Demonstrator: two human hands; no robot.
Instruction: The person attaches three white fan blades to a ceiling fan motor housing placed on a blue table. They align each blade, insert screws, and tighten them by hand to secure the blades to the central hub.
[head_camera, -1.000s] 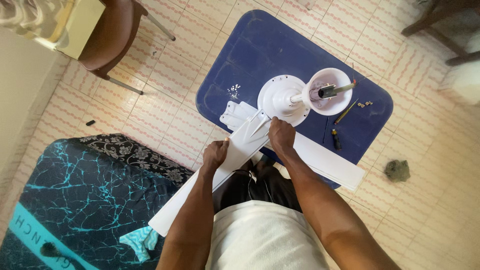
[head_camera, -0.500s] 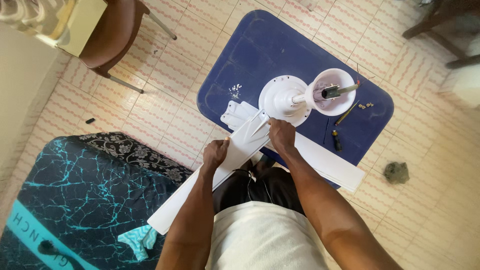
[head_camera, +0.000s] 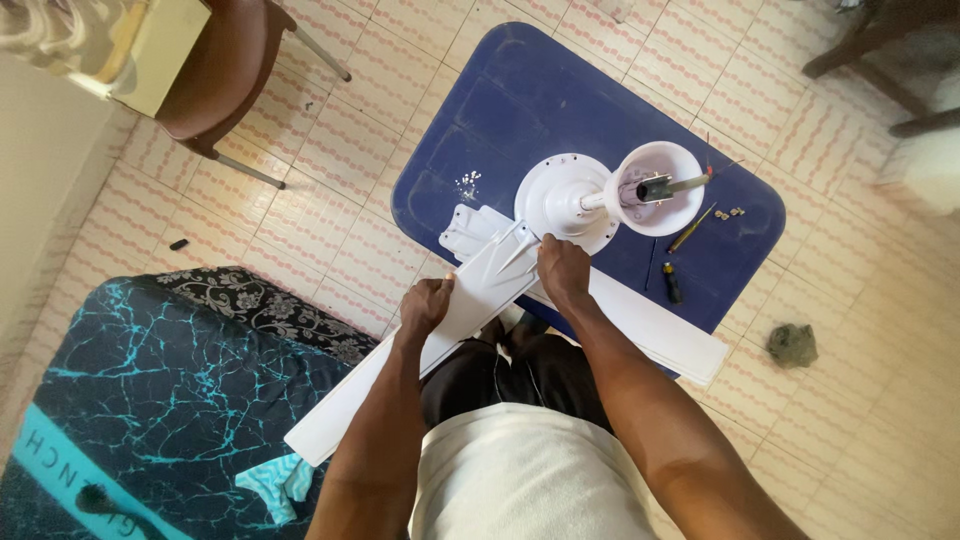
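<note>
A white ceiling fan motor (head_camera: 563, 196) with its rod and white canopy cup (head_camera: 655, 187) lies on a blue plastic table (head_camera: 520, 110). My left hand (head_camera: 427, 303) grips the edge of a long white fan blade (head_camera: 340, 410) that runs from the motor down to the lower left. My right hand (head_camera: 562, 270) presses on the blade's bracket end next to the motor. A second white blade (head_camera: 655, 330) stretches to the right under my right arm.
Small screws (head_camera: 467, 183) and a screwdriver (head_camera: 690, 228) lie on the table. A brown chair (head_camera: 225, 80) stands at the upper left, a dark patterned mattress (head_camera: 150, 390) at the lower left, a grey rag (head_camera: 792, 344) on the tiled floor.
</note>
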